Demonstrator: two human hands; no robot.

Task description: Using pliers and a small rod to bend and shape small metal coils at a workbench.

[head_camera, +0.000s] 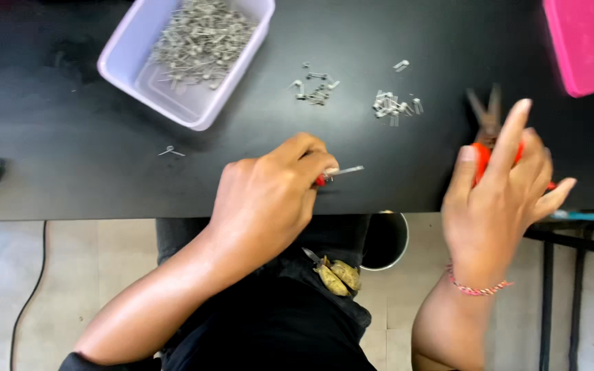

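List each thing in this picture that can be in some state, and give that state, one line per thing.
Left hand: closed around a small red-handled tool, metal tip pointing right.
Right hand: fingers spread, gripping red-handled pliers; blurred.
Pliers' jaws: slightly parted.
Lilac tray: uncovered, partly filled with metal pieces.
Loose metal pieces: scattered in small heaps on the black table.
Pink box: lying flat.

Left hand [269, 196] clenched (right hand [500, 189] splayed)

My body, itemised: both forearms bare, no sleeves below the elbow. Right wrist at four o'clock: one thin braided bracelet [477, 287], pink and red. Torso and lap at six o'clock: dark, near-black clothing [276, 330]. No rings, no gloves.
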